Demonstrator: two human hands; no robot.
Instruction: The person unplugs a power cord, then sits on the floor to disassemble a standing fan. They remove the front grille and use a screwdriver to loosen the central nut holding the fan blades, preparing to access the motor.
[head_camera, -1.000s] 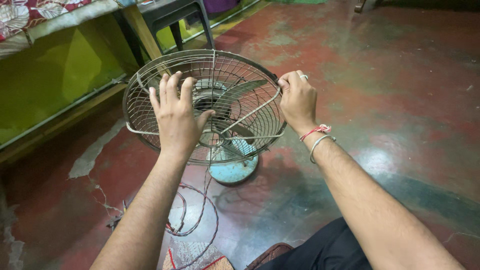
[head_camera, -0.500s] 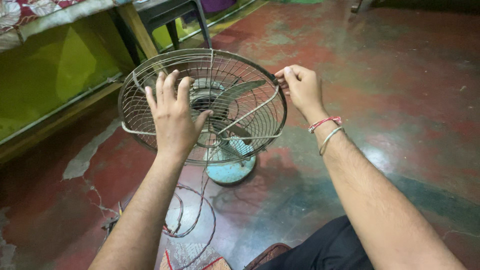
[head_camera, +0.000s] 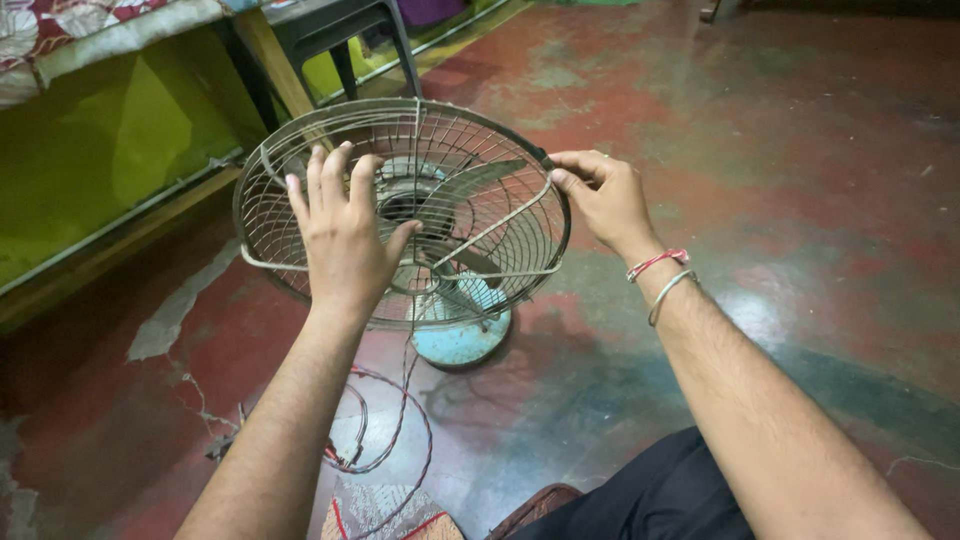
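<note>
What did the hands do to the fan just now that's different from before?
The right hand slid a little up the rim of the wire fan guard, and now pinches it with its fingertips. The left hand stayed flat on the guard's front, and the fan's blue base stayed on the floor.

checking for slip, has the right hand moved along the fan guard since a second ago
Yes. The right hand slid up the guard rim, from its right side toward the top.

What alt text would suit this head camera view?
A person's left hand presses flat on a table fan's wire guard while the right hand pinches its rim. The fan's pale blue base stands on a worn red floor.
</note>
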